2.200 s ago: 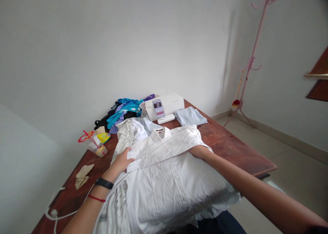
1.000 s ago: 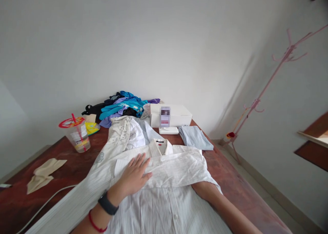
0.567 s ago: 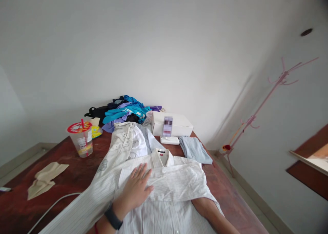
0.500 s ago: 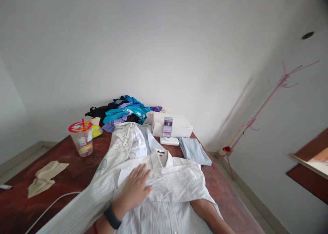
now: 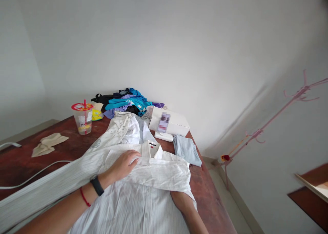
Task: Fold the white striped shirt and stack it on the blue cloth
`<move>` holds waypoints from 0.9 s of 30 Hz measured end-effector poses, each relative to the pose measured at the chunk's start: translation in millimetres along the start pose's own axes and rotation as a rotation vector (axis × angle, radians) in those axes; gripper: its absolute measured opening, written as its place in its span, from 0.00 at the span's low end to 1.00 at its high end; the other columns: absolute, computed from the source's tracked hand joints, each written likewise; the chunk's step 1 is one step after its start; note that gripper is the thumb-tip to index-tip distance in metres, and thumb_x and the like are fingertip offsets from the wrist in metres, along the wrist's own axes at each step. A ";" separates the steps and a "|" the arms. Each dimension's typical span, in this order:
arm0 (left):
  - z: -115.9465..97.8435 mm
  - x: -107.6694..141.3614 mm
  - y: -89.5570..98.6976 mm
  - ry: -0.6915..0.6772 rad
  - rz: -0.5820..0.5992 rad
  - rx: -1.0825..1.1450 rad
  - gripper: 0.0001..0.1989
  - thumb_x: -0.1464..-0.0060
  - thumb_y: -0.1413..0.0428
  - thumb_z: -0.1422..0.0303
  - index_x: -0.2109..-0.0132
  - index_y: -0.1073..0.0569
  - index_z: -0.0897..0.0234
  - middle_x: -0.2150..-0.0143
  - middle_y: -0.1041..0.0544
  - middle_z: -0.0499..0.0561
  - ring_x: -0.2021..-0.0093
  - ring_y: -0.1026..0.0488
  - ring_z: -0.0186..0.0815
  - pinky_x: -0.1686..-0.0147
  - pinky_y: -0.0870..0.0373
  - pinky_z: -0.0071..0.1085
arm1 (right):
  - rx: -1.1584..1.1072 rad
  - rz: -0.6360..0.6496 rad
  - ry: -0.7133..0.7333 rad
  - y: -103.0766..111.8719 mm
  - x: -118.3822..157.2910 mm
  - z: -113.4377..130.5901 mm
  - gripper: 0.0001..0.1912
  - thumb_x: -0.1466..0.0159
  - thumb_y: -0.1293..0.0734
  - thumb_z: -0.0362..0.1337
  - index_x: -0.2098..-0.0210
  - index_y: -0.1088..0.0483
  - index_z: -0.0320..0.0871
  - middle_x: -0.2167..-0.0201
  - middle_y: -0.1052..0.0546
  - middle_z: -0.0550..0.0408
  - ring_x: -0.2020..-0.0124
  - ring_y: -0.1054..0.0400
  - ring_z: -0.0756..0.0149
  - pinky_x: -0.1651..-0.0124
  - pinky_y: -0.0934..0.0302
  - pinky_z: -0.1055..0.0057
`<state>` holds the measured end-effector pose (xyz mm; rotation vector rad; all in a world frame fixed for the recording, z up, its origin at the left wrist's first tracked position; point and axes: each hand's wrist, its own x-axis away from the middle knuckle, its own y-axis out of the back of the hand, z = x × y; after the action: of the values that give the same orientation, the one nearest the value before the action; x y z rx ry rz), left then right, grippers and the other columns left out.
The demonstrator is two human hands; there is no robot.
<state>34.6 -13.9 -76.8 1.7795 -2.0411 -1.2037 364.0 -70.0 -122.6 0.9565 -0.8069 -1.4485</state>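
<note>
— Where are the hands?
— The left hand (image 5: 124,163) lies flat, fingers spread, on the one striped white shirt (image 5: 143,193) spread across the near worktop (image 5: 23,159); the right hand is hidden under the folded sleeve, so its grip can't be told.
— And around it?
— One beige cloth (image 5: 48,144) far left, one plastic cup (image 5: 82,118), one clothes pile (image 5: 123,102), one white box (image 5: 170,121), one folded blue garment (image 5: 187,150).
</note>
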 end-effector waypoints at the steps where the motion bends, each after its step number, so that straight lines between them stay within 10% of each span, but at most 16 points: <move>1: -2.0 -0.3 0.0 0.007 0.007 0.020 0.14 0.35 0.50 0.63 0.50 0.22 0.59 0.49 0.20 0.54 0.46 0.26 0.44 0.42 0.32 0.39 | -0.012 0.031 -0.002 -0.6 -0.6 -1.4 0.33 0.33 0.38 0.46 0.29 0.40 0.48 0.32 0.33 0.47 0.28 0.47 0.46 0.28 0.49 0.50; 27: -23.7 -2.9 2.7 0.054 0.169 0.080 0.17 0.33 0.52 0.58 0.57 0.20 0.58 0.55 0.19 0.53 0.51 0.25 0.43 0.45 0.31 0.37 | -0.056 0.100 -0.031 -5.8 -4.2 -15.0 0.44 0.31 0.40 0.53 0.25 0.55 0.36 0.24 0.57 0.40 0.24 0.69 0.50 0.24 0.66 0.52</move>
<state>47.7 -22.0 -58.4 1.6151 -2.1861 -1.0297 375.1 -64.6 -133.8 0.8414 -0.8214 -1.3953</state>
